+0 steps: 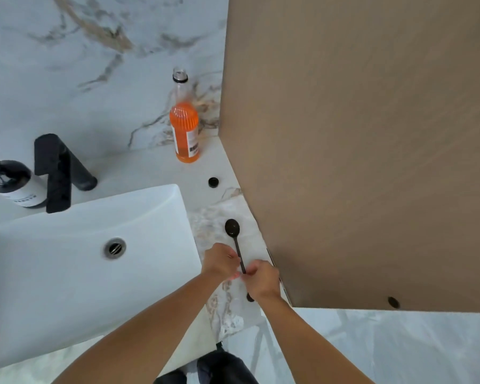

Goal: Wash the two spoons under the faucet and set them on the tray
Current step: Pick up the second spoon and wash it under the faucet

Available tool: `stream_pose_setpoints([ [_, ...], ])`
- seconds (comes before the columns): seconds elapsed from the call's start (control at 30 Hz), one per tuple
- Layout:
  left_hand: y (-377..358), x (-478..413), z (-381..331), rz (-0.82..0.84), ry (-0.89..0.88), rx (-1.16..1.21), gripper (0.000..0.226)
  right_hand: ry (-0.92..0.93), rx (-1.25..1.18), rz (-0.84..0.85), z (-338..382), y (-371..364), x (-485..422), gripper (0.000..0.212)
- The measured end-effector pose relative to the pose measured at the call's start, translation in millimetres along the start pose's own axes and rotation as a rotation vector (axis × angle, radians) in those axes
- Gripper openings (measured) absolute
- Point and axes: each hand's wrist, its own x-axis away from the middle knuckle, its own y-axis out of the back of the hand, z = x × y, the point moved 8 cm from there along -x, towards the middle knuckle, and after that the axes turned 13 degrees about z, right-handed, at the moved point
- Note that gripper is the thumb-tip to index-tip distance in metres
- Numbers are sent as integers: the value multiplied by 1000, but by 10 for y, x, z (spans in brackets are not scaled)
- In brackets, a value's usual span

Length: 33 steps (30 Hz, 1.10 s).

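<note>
A black spoon point(232, 228) lies on the marble counter point(222, 206) to the right of the sink, bowl pointing away from me. My left hand point(221, 262) pinches its thin handle from the left. My right hand point(262, 279) is curled beside it, fingertips at the near end of that handle. A dark rounded tip, which looks like the bowl of a second spoon point(250, 297), pokes out from under the heel of my right hand; the rest of it is hidden. The black faucet point(58, 173) stands behind the white sink point(155, 217), off to the left. No tray is in view.
An orange bottle point(184, 128) stands uncapped at the back of the counter, its black cap point(213, 182) lying nearer to me. A dark soap bottle point(10, 181) sits left of the faucet. A brown panel point(358, 148) walls off the counter's right side.
</note>
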Motion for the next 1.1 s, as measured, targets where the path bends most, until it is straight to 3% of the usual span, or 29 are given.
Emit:
stream_pose_setpoints([
  [0.17, -27, -103, 45, -54, 39, 86, 12, 11, 47, 41, -14, -43, -124, 15],
  [0.3, -32, -110, 42, -54, 43, 171, 11, 34, -14, 63, -16, -33, -172, 35],
  [0.4, 8, -82, 51, -37, 37, 276, 9, 48, -122, 87, 41, -14, -161, 21],
  [0.53, 208, 49, 31, -23, -10, 418, 12, 86, -221, 167, 296, -25, -77, 24],
  [0.83, 1481, 711, 455, -178, -65, 712, 19, 210, -227, 403, 1515, -805, 64, 8],
  [0.93, 1915, 959, 765, -211, -72, 796, 17, 240, -242, 492, 1886, -1269, 144, 16],
  [1.1, 2406, 1211, 1272, -295, -44, 744, 15, 232, -190, 607, 2300, -1758, 245, 9],
])
